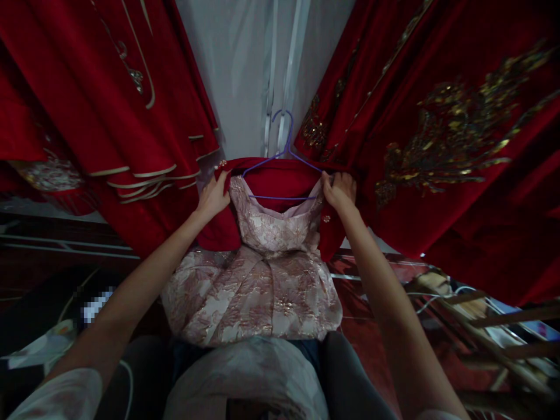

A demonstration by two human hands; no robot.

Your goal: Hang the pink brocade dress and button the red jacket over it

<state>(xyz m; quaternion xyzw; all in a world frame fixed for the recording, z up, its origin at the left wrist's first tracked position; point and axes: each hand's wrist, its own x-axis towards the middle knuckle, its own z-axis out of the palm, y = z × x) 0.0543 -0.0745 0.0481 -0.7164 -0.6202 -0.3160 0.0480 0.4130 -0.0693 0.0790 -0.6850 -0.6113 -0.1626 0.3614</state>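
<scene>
A pale pink brocade dress hangs on a purple wire hanger in front of me, under a red velvet jacket draped over the same hanger. My left hand is closed on the jacket's left front edge. My right hand grips the jacket's right edge near the shoulder. Both arms reach forward and hold the red cloth apart, so the dress bodice shows between them.
Red garments with gold embroidery hang close on the left and right. A white wall with a vertical rail is behind the hanger. Wooden furniture and cables lie low right. Dark floor clutter sits low left.
</scene>
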